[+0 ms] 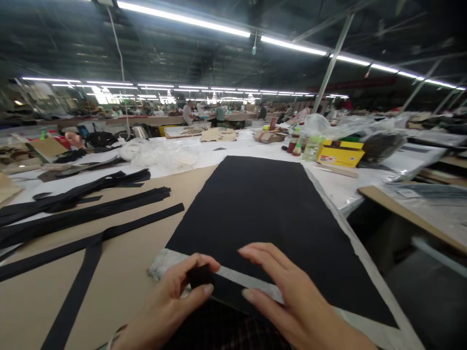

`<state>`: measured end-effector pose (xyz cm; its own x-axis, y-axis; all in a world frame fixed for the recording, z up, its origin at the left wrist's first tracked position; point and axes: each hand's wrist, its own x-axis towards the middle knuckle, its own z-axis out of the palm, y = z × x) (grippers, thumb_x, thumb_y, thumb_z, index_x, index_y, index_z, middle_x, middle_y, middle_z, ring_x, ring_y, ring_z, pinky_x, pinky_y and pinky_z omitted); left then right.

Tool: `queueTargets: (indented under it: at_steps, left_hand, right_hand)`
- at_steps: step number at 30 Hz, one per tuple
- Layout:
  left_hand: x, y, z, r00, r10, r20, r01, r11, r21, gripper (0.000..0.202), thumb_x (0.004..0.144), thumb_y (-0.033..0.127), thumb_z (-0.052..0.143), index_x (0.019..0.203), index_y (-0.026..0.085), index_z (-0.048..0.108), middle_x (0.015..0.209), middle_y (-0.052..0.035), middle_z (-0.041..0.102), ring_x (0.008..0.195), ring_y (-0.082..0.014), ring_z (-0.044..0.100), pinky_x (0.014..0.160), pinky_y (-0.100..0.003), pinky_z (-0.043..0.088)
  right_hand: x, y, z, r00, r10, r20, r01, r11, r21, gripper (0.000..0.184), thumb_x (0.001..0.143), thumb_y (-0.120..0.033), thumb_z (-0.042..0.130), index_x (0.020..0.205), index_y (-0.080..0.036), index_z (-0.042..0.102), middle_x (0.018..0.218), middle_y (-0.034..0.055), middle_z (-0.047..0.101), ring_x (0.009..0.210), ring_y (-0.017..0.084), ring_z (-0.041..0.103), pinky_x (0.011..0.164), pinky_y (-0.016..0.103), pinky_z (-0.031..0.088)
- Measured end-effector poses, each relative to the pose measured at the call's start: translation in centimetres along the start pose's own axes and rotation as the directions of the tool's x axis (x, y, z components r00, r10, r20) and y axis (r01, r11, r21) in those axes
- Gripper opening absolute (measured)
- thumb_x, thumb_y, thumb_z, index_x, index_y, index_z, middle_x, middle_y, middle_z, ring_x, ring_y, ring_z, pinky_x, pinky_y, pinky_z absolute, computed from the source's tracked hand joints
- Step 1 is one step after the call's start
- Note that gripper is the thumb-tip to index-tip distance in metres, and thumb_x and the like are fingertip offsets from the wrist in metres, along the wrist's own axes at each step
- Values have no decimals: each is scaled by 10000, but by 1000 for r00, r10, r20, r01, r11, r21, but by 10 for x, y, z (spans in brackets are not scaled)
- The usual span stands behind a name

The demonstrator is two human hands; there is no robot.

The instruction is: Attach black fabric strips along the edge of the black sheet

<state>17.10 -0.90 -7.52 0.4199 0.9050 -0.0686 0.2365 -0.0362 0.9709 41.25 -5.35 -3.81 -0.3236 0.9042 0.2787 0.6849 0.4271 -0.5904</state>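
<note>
My left hand [182, 294] pinches the end of a black fabric strip [229, 290] between thumb and fingers at the near edge of the table. Across from it, my right hand [288, 287] has its thumb and fingers spread apart, the thumb close to the strip; whether it touches cannot be made out. Beyond both hands lies a large flat black fabric panel [262, 209], with a pale grey-white sheet [251, 278] showing along its near and right edges. More black strips [142, 224] lie on the brown board at the left, some stacked and one crossing another.
Brown board [138, 277] covers the left of the table. Clear plastic wrap [160, 153], a yellow box [340, 153] and small bottles [297, 145] stand farther back. A brown board edge [408, 214] juts in at the right. Other people [219, 114] are in the distance.
</note>
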Motion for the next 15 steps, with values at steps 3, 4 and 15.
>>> queueTargets:
  at_steps: [3, 4, 15]
  left_hand:
    - [4, 5, 27, 996, 37, 84, -20, 980, -198, 291, 776, 449, 680, 877, 190, 594, 831, -13, 595, 807, -172, 534, 725, -266, 427]
    - [6, 6, 33, 992, 49, 114, -17, 963, -269, 286, 764, 423, 692, 872, 183, 581, 798, -11, 593, 773, -167, 537, 703, -265, 431]
    - [1, -12, 51, 935, -91, 344, 242, 872, -426, 340, 788, 440, 687, 944, 164, 563, 662, -5, 568, 524, -100, 493, 549, -225, 366]
  right_hand:
    - [33, -37, 10, 991, 0, 135, -11, 997, 79, 355, 854, -151, 692, 1164, -273, 570, 1148, -15, 601, 1086, 178, 544, 959, 300, 450]
    - [38, -41, 12, 986, 32, 164, -46, 995, 84, 288, 837, -130, 698, 1076, -255, 597, 1070, -20, 612, 1027, 176, 555, 911, 294, 458]
    - [22, -12, 6, 967, 208, 148, -240, 938, 251, 173, 785, -87, 623, 845, -245, 661, 784, -65, 632, 760, 118, 574, 653, 212, 391]
